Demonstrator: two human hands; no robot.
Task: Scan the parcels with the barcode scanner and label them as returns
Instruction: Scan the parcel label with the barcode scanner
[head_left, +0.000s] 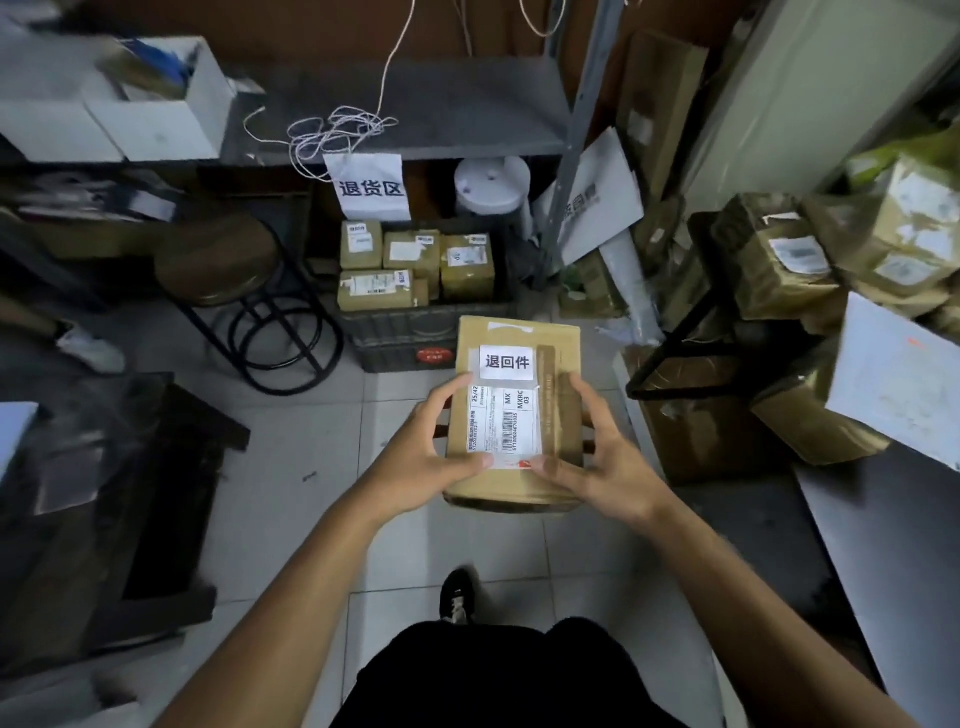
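Above the tiled floor, a labelled cardboard parcel (517, 415) is gripped by left hand (426, 457) and right hand (602, 457), fingers (452, 389) curled round its edges; it should be kept level and set squarely into the crate (400, 332) of returns.

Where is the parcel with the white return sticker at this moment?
In the head view the parcel is centre frame, held off the tiled floor between the left hand and right hand, just in front of the dark crate of other parcels.

I see both hands gripping a cardboard parcel (514, 415) above the tiled floor: left hand (423, 457), right hand (605, 462). A white 退回件 label (506, 362) sits above its barcode label (506, 423), with a crate of parcels (410, 332) beyond.
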